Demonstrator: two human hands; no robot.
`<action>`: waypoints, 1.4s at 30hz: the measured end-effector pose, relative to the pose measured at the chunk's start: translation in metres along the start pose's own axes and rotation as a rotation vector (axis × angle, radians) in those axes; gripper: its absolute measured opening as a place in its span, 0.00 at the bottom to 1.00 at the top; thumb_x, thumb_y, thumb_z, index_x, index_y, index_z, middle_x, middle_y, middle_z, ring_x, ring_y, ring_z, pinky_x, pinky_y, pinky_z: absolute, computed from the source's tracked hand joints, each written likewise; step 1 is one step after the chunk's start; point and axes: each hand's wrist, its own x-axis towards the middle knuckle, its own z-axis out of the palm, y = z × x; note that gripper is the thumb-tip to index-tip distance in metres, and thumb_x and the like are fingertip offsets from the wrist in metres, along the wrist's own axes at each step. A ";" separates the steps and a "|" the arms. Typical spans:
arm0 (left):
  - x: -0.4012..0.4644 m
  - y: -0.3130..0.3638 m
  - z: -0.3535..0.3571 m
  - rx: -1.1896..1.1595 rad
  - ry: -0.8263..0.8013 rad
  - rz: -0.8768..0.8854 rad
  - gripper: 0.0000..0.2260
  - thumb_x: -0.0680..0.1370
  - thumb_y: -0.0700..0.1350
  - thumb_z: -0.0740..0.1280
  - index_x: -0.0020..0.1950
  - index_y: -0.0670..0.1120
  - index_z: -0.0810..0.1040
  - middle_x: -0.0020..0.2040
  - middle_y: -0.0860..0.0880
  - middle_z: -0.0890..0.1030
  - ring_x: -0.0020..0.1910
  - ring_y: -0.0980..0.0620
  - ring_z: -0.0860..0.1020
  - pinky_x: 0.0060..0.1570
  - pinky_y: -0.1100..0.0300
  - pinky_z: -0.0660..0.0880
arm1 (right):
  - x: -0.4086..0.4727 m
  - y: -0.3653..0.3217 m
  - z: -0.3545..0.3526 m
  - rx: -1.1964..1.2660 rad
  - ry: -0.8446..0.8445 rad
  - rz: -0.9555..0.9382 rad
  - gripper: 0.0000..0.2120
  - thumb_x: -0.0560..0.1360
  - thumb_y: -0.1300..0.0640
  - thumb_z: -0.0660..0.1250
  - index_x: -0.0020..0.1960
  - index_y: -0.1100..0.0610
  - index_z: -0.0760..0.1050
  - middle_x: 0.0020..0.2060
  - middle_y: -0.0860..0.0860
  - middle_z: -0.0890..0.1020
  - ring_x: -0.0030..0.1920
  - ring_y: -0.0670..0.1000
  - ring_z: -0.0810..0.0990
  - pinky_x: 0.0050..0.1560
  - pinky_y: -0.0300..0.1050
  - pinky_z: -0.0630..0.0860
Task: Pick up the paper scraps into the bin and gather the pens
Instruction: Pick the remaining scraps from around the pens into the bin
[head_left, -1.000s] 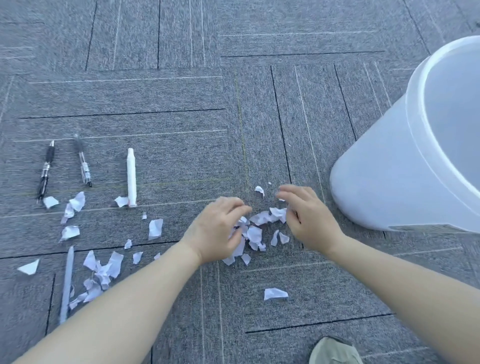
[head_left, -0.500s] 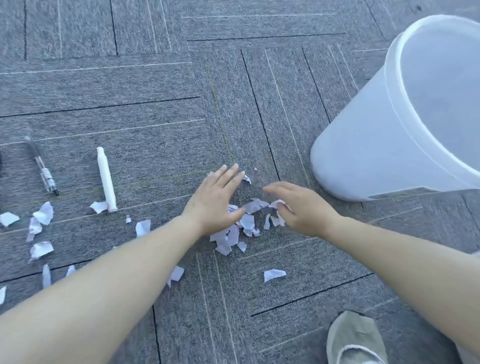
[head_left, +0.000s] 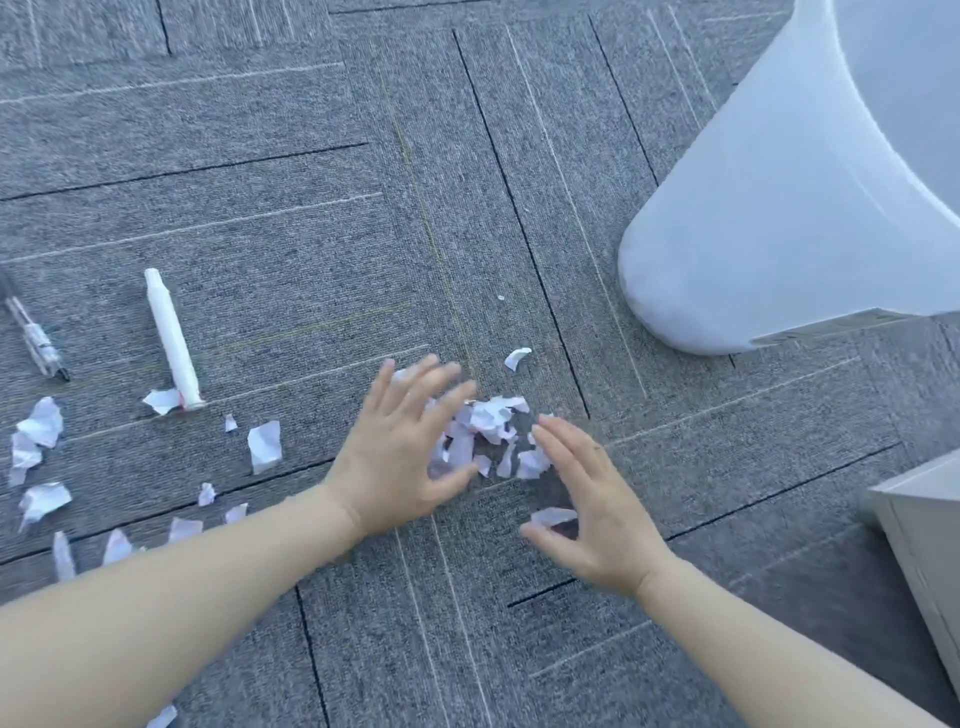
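Left hand (head_left: 400, 457) and right hand (head_left: 587, 512), both open and empty, flank a heap of torn white paper scraps (head_left: 491, 434) on the grey carpet floor, apparently corralling it for lifting. The translucent white plastic bin (head_left: 769, 208) stands beyond-right of the heap; a white capped pen (head_left: 171, 338) lies well left.

White paper scraps (head_left: 493, 426) piled on carpet; pens (head_left: 171, 338) left, bin (head_left: 769, 208) right.

Grey carpet tiles (head_left: 291, 171), pale cabinet corner (head_left: 924, 514)
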 end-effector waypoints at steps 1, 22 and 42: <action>-0.005 0.001 0.003 0.085 -0.062 -0.087 0.42 0.70 0.70 0.57 0.77 0.49 0.52 0.78 0.44 0.54 0.77 0.45 0.48 0.74 0.41 0.48 | -0.006 0.000 0.007 -0.091 -0.002 -0.025 0.43 0.71 0.36 0.65 0.77 0.56 0.53 0.77 0.52 0.57 0.78 0.52 0.52 0.76 0.47 0.50; 0.044 -0.016 0.027 0.190 0.204 0.149 0.12 0.78 0.52 0.61 0.43 0.43 0.73 0.39 0.45 0.75 0.38 0.43 0.73 0.37 0.50 0.71 | 0.095 0.007 0.011 -0.403 0.325 -0.315 0.06 0.77 0.57 0.63 0.45 0.59 0.75 0.42 0.56 0.77 0.39 0.57 0.72 0.38 0.52 0.69; 0.172 0.119 -0.171 -0.485 0.684 0.136 0.14 0.75 0.45 0.64 0.31 0.42 0.68 0.24 0.53 0.65 0.26 0.54 0.62 0.26 0.64 0.62 | 0.095 -0.078 -0.201 0.196 0.869 0.056 0.06 0.78 0.58 0.58 0.42 0.55 0.68 0.30 0.50 0.76 0.33 0.57 0.74 0.34 0.52 0.69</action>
